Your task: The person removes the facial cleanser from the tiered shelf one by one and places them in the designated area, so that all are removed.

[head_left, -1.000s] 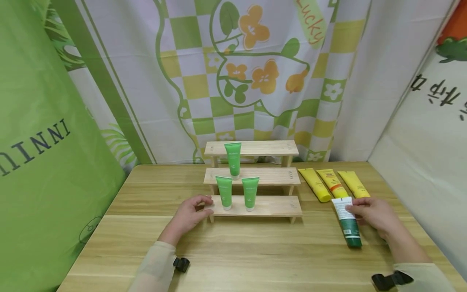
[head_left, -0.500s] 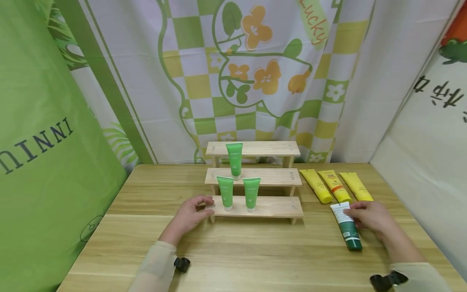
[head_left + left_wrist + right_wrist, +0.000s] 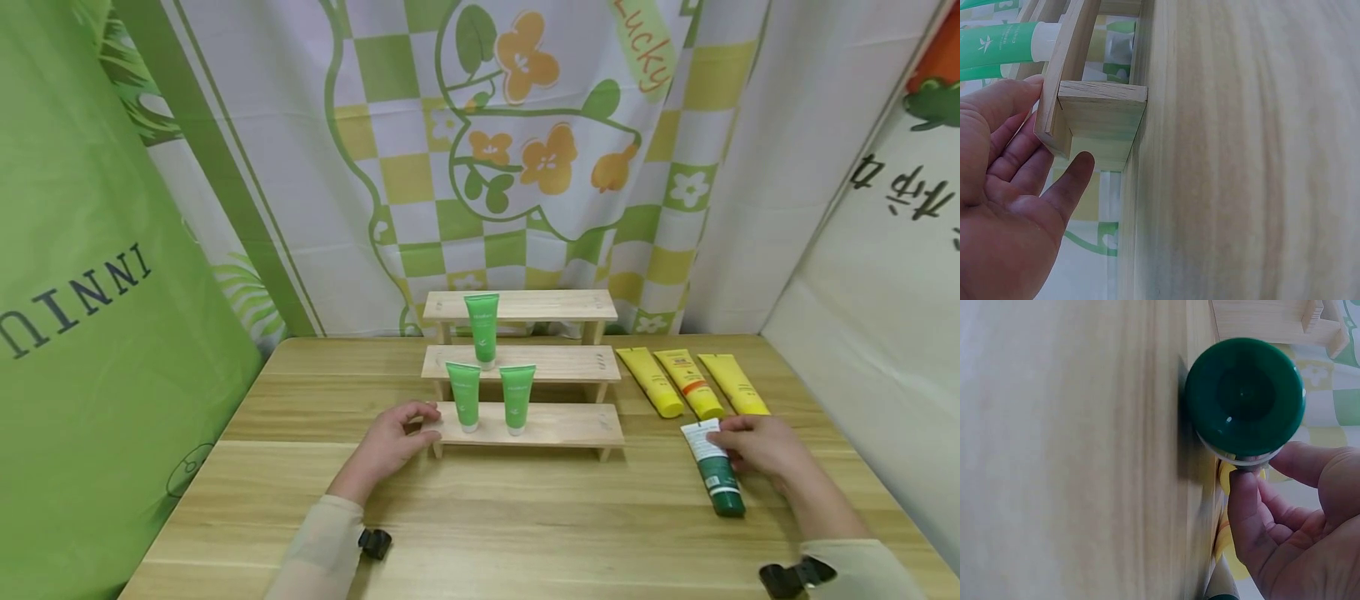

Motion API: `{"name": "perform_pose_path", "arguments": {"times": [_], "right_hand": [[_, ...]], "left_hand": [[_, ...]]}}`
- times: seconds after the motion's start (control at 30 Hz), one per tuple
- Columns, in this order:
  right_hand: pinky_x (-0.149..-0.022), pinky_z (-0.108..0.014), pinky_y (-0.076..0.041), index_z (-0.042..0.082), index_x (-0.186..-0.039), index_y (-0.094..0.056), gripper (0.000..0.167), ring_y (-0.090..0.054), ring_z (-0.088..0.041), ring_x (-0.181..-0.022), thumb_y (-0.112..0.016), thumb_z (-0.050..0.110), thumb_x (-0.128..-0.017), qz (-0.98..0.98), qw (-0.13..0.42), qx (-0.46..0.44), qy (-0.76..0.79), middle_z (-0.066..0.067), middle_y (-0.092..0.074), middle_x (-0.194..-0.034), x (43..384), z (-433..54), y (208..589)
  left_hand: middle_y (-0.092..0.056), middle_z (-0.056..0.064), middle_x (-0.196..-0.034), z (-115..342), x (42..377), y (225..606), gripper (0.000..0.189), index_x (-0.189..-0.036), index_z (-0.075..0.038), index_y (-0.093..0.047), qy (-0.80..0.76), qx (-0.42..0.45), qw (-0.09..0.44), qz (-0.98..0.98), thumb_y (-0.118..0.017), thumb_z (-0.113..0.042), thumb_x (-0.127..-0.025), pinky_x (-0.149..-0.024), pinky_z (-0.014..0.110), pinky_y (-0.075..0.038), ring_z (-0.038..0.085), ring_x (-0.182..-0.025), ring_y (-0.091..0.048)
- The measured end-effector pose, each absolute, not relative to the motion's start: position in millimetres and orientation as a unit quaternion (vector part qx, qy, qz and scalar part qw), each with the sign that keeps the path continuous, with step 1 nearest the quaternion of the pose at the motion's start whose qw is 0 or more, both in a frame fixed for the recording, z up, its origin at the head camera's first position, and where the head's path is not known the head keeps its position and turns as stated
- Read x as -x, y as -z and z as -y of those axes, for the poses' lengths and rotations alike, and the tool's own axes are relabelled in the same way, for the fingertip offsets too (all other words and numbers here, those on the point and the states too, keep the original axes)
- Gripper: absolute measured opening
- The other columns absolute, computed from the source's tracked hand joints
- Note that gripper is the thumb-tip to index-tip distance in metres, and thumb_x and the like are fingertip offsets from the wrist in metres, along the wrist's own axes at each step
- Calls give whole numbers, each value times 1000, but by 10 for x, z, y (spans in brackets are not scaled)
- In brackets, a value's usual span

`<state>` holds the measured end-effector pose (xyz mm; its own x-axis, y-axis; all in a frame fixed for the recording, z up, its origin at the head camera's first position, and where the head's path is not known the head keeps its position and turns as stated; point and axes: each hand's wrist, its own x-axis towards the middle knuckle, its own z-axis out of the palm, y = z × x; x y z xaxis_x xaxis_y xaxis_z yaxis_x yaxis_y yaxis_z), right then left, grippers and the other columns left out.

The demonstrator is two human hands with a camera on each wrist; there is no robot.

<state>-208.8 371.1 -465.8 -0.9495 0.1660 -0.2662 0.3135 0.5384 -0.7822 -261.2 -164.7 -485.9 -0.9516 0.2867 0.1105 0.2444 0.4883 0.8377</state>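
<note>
My right hand (image 3: 768, 450) pinches the edge of a white and green squeeze tube (image 3: 718, 479) between thumb and fingers. Its round dark green cap (image 3: 1244, 397) faces the camera in the right wrist view. The tube is at or just over the table; I cannot tell if it touches. My left hand (image 3: 390, 443) holds the left end of a three-step wooden display stand (image 3: 562, 425), at its lowest shelf board (image 3: 1054, 119). Two light green tubes stand on that shelf, a left one (image 3: 465, 396) and a right one (image 3: 517, 398); a third green tube (image 3: 483, 329) stands on the middle shelf.
Three yellow tubes lie side by side right of the stand: a left one (image 3: 651, 382), a middle one with an orange band (image 3: 690, 383) and a right one (image 3: 733, 383). Another green-capped tube (image 3: 1222, 596) shows partly below the right hand. A patterned curtain (image 3: 525, 250) hangs behind the table.
The right hand has brought the white and green tube a little toward me and away from the yellow tubes. The left hand keeps its place on the stand.
</note>
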Motion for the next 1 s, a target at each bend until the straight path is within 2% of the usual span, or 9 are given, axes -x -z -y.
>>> {"name": "perform_pose_path", "arguments": {"times": [0.33,0.7,1.0], "right_hand": [[-66,-34,-58,-19,-127,-44,54,-59,-16,-81,-65,19,-94,-867,91,-133,471,-15,-62,-99,2066,-3724,4637],[-68,-32,-60,-21,-132,-37,59,-60,-12,-76,-60,22,-98,-859,98,-129,486,-9,-62,-96,2014,-3740,4535],[-68,-31,-60,-19,-135,-36,63,-65,-14,-76,-61,26,-98,-866,66,-108,483,-14,-61,-100,2002,-3655,4460]], "left_hand": [[-65,2,-127,1654,2620,4872,21,-105,-16,-70,-483,-157,21,-861,-77,-16,-86,-102,41,-47,22,-122,-57],[-64,3,-128,1658,2606,4855,22,-106,-15,-70,-486,-157,23,-859,-77,-16,-86,-102,41,-47,23,-122,-56],[-64,9,-128,1655,2601,4857,21,-107,-12,-70,-489,-171,19,-855,-75,-14,-87,-101,45,-47,28,-122,-56]]}}
